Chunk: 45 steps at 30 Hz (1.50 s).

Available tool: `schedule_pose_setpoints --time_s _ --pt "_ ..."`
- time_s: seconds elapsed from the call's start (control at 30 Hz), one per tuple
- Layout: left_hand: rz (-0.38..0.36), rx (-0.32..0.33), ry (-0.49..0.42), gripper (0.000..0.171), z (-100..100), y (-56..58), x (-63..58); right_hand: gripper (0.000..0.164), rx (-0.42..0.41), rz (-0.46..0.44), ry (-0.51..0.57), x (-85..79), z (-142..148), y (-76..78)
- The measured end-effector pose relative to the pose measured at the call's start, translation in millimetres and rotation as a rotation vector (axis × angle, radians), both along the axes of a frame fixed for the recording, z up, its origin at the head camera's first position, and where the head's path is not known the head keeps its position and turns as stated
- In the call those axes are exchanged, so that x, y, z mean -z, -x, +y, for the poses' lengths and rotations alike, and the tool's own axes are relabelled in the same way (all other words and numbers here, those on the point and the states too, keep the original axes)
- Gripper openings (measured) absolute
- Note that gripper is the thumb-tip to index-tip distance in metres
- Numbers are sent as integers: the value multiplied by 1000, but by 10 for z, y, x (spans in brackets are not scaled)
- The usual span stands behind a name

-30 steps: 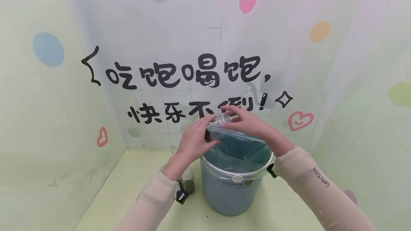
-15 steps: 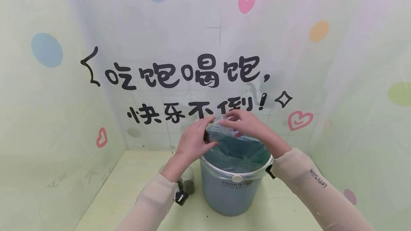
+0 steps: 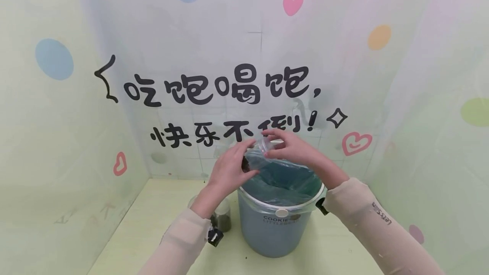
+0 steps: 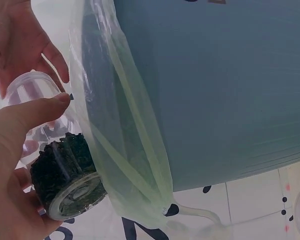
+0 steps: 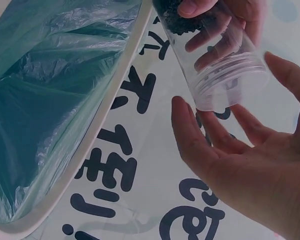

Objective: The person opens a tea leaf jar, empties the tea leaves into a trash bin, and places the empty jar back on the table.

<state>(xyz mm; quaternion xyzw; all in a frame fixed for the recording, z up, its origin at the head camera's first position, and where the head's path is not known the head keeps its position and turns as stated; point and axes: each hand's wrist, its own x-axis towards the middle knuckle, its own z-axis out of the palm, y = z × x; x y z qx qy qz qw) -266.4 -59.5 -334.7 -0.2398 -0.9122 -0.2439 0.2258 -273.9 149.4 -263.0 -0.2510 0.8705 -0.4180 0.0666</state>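
- While my left hand [image 3: 231, 166] grips the clear jar [image 5: 217, 75] between thumb and fingers, dark flaky contents [image 4: 62, 165] lie gathered towards its base.
- I have the jar slanted at the centre of the head view, its ringed end turned towards my right hand [image 3: 292, 150].
- With my right hand I grasp nothing: its fingers spread around that ringed end, and I cannot tell whether any of them touch it.
- I cannot make out whether a clear lid covers the ringed end. If none does, tipping it lower could spill the flakes.
- Below my hands, right of centre, stands the bin [image 3: 273, 234] with its thin liner [image 3: 290, 181]. In the right wrist view the jar lies outside the white rim [image 5: 107, 100], so I judge that a spill could miss the bin.
- Should my left thumb loosen while the right hand twists or pulls, the smooth wall could turn in my grip or slip down.
- Lower left of the bin, just beside my left sleeve [image 3: 183, 234], stands another jar [image 3: 223, 217]; a careless swing of that forearm could topple it.
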Motion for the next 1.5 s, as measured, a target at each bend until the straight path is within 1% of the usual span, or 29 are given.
schedule_pose_setpoints --time_s 0.2,0.37,0.5,0.6,0.73,0.87,0.93,1.0,1.07,1.2,1.3,1.4,1.5 --pt "3 -17 12 83 0 -9 -7 62 103 -56 -58 10 -25 -3" --pt "18 -16 39 83 9 -13 0 59 121 -97 -60 31 -34 -2" --pt "16 -14 39 83 9 -14 6 54 87 -96 -23 31 -15 0" --pt "17 -12 33 83 8 -18 5 53 61 -94 6 21 2 -6" --pt "20 -6 27 82 8 -18 6 55 27 -97 31 22 28 -1" --pt "22 -2 23 81 10 -13 14 57 -42 -73 34 36 61 17" --pt "29 -1 26 82 13 -13 20 61 -65 -69 27 36 77 17" --pt "34 -3 33 82 17 -16 24 64 -71 -76 25 34 85 13" --pt "35 -7 40 82 23 -19 26 66 -46 -93 17 31 81 5" --pt "32 -13 51 82 37 -33 20 65 38 -134 -6 25 35 -8" --pt "39 -12 67 82 48 -48 14 69 84 -168 -17 24 -10 -16" --pt "50 -8 77 82 58 -58 12 72 113 -193 -23 24 -41 -22" --pt "61 -3 82 82 66 -61 15 68 124 -198 -40 28 -52 -25"
